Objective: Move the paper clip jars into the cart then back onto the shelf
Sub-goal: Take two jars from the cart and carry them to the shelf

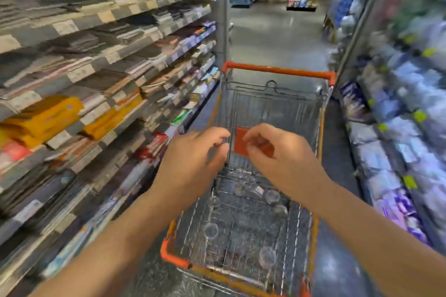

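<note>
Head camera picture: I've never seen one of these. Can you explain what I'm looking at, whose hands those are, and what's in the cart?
There is no machine here. A person wears a wide-angle camera on the head, so this single picture looks forward and down along their own arms. The left hand and right hand hover over a wire shopping cart with orange trim in a shop aisle. Their fingers are curled, but blur hides whether they hold anything. On the cart's floor lie several clear jars, presumably the paper clip jars of the task. A red panel shows on the cart's wire behind the hands. Shelves of stacked paper goods run along the left, and blurred packaged goods fill the right.
</note>
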Demonstrator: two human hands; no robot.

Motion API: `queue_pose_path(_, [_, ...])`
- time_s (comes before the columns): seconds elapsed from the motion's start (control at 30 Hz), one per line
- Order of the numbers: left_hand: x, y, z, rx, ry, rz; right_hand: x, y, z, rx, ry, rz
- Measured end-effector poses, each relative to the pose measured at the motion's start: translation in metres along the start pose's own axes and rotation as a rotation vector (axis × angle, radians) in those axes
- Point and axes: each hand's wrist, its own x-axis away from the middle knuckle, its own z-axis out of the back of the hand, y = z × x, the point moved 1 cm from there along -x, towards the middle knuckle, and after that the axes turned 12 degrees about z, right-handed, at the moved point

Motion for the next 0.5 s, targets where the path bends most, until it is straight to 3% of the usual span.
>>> queue_pose_path(0.3, [-0.064, -0.053, -0.112, -0.028, -0.231, 0.019, -0.007, 0.111, -0.05, -0.036, 0.016, -0.264])
queue_pose_path(0.5, [-0.098, -0.103, -0.188, -0.013, -0.434, 0.061, -0.004, 0.171, -0.103, -0.115, 0.062, -0.566])
